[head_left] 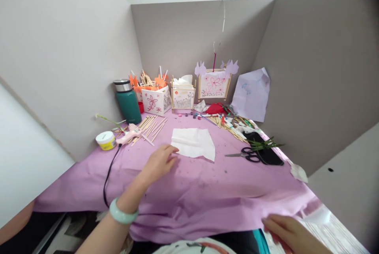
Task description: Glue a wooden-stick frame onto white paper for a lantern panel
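Observation:
A creased white sheet of tissue paper (194, 142) lies flat in the middle of the purple cloth. My left hand (160, 162) rests by its lower left edge, fingertips at the paper's border, thumb apart from the fingers and nothing gripped. A pale green bangle (122, 211) circles that wrist. At the lower right, my right hand (282, 228) is low by the table's front edge, away from the paper. Its fingers are blurred and partly turned away, so whether they hold anything is unclear. Black-handled scissors (250, 154) lie right of the paper.
At left stand a teal bottle (128, 106), a white-and-yellow tub (106, 141) and a pink glue gun (129, 134) with a black cord, beside loose wooden sticks (151, 127). Decorated paper boxes (182, 98) line the back. A black phone-like slab (263, 149) bears green leaves. Grey panels enclose three sides.

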Motion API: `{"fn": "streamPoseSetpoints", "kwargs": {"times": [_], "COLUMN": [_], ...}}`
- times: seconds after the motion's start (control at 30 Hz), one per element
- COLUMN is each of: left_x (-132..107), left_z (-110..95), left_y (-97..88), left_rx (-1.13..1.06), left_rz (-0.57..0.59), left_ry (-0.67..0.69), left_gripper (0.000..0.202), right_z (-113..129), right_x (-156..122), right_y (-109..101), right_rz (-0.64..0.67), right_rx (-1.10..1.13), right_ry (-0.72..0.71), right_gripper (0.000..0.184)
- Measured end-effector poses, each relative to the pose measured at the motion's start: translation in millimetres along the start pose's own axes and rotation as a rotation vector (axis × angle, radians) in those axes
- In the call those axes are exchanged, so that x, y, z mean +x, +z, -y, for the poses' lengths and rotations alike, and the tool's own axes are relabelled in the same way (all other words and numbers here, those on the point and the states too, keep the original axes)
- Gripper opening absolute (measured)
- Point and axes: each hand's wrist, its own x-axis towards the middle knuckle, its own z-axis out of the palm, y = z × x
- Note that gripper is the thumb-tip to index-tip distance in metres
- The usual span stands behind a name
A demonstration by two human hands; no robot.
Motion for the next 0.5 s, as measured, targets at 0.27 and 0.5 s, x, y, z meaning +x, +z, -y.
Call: {"fn": "streamPoseSetpoints", "kwargs": {"times": [0.27,0.5], "left_x": [35,20], "left_z": [15,1], "left_y": [18.6,-26.7], "left_rx": [0.385,0.154], "left_rz": [0.068,0.242], "left_ry": [0.012,0.095], "left_gripper": [0.020,0.017], "right_z": [169,175], "right_x": [79,85], "right_y": [52,44], "right_rz": [-0.497,-0.280], "right_rx": [-0.522,-0.574], "right_ry": [-0.909,-0.861], "right_gripper": [0.026,0.020]}}
